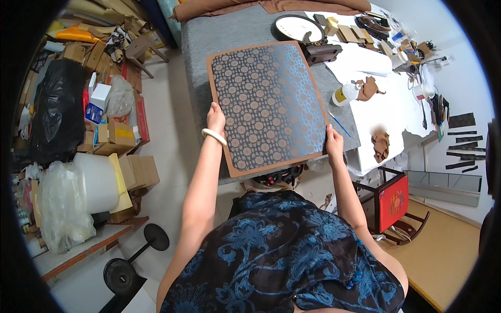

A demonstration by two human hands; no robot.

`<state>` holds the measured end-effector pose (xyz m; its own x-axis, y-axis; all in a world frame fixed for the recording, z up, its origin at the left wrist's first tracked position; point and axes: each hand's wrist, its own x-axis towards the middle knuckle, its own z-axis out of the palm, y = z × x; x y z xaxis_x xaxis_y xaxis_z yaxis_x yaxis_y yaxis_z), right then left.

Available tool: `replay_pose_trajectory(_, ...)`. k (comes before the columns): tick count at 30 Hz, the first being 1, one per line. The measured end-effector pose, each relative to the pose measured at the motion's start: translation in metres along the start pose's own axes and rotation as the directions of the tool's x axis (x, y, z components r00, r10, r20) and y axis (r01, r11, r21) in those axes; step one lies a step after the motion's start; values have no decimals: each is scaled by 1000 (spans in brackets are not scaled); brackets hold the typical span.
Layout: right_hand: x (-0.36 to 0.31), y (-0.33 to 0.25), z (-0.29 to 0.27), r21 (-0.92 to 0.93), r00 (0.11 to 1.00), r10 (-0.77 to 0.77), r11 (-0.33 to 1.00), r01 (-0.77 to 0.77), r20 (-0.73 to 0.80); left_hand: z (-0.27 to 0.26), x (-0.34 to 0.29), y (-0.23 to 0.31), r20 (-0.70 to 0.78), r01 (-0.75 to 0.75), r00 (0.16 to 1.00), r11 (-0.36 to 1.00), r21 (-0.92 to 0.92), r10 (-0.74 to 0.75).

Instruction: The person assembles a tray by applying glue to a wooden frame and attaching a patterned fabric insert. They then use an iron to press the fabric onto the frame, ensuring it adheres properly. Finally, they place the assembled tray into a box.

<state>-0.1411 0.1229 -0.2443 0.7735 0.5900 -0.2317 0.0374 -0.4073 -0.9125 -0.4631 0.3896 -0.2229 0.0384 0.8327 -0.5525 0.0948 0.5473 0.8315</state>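
A large patterned panel (261,99) with a brown leather-like border is held over the front of the grey work table (203,39). Dark rings and pebble shapes cover its face, turning blue toward the right side. My left hand (215,119), with a pale bangle at the wrist, grips its left edge. On the lower right edge my right hand (334,141) pinches the border. The fingers behind the panel are hidden on both sides. Just right of the panel lie a thin blue brush-like stick (340,124) and a white bottle with a yellow label (345,94).
A round white-faced stand (297,28) sits behind the panel. Brown leather scraps (381,145) lie on white paper at right. A red-seated chair (393,202) stands by the table's right corner. Cardboard boxes (116,136) and a black bag (58,112) crowd the left; a dumbbell (136,256) lies lower left.
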Motion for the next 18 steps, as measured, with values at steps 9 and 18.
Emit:
replay_pose_trajectory(9,-6,-8,-12,179,985,82,978,-109,150,4,-18,7,-23,-59,998,996,60,61)
replay_pose_trajectory(18,8,8,-17,210,975,104,967,-145,198,14,-2,-7,-109,-110,985,972,208,134)
